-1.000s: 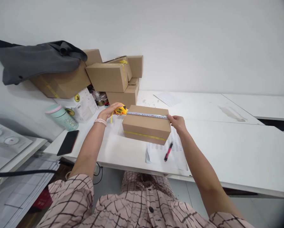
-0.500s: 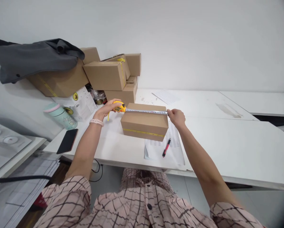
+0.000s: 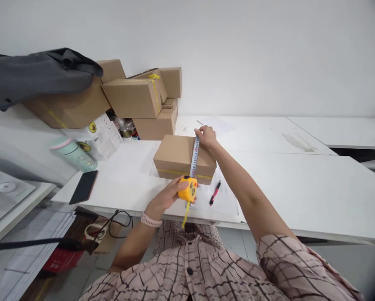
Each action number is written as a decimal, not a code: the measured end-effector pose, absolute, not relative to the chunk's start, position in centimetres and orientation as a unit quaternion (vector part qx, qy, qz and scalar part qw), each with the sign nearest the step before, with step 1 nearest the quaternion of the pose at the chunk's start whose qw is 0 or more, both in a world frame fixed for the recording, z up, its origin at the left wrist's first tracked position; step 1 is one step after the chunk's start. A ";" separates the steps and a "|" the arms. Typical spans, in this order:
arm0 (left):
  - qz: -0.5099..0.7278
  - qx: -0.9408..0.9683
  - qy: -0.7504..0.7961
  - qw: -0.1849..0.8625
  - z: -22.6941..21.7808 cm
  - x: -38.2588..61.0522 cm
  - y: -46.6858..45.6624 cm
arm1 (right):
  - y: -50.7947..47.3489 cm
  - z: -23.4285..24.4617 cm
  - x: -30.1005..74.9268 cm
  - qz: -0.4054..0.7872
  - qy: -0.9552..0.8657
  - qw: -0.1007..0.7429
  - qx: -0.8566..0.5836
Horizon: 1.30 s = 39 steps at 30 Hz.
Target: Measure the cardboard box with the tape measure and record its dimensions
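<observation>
A brown cardboard box (image 3: 175, 151) with a yellow tape strip along its side sits on the white table. My left hand (image 3: 171, 193), wearing a pale wristband, is closed around a yellow tape measure (image 3: 188, 190) in front of the box's near side. A yellow strap dangles from its case. The silver blade (image 3: 194, 158) stretches across the box top from near side to far side. At the far edge, my right hand (image 3: 206, 136) pinches the blade's end. Under and beside the box lie papers (image 3: 227, 202), with a red and black pen (image 3: 215, 193) on them.
Stacked cardboard boxes (image 3: 132, 98) and a dark grey bag (image 3: 39, 77) fill the back left. A mint bottle (image 3: 76, 154), an avocado-print carton (image 3: 102, 140) and a phone (image 3: 83, 187) are at the left. Another sheet (image 3: 217, 124) lies behind the box.
The blade has turned from running along the box's length to running across its width. My left hand moved toward me and right with the case; my right hand moved to the far edge.
</observation>
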<state>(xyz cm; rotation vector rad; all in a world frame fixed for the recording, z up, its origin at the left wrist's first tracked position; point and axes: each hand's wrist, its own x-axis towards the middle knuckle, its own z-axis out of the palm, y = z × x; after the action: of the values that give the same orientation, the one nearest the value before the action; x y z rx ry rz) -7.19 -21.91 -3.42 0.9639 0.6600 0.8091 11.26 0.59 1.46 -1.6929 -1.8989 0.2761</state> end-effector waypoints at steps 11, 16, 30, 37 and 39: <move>0.386 0.359 0.320 0.787 -1.9 -8.3 -20.8 | 0.8 0.8 10.8 0.191 -0.701 0.222 -0.650; 0.388 0.348 0.335 0.785 -1.8 -7.2 -20.9 | 0.9 0.8 10.5 0.195 -0.698 0.218 -0.653; 0.579 0.460 0.475 0.477 -2.4 -16.2 -21.1 | -9.2 -2.6 18.7 0.355 -0.496 0.535 -0.584; 0.525 0.473 0.454 0.542 -1.3 -14.7 -19.9 | -12.9 -1.2 17.6 0.288 -0.637 0.406 -0.588; 0.539 0.484 0.438 0.532 0.0 -14.3 -19.6 | -11.5 0.7 17.8 0.210 -0.662 0.376 -0.614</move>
<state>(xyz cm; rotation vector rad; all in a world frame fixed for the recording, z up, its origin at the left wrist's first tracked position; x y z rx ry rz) -14.27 -19.61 -0.04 1.1532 1.0452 1.2862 17.79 -11.45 0.68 -1.5712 -1.6929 0.5369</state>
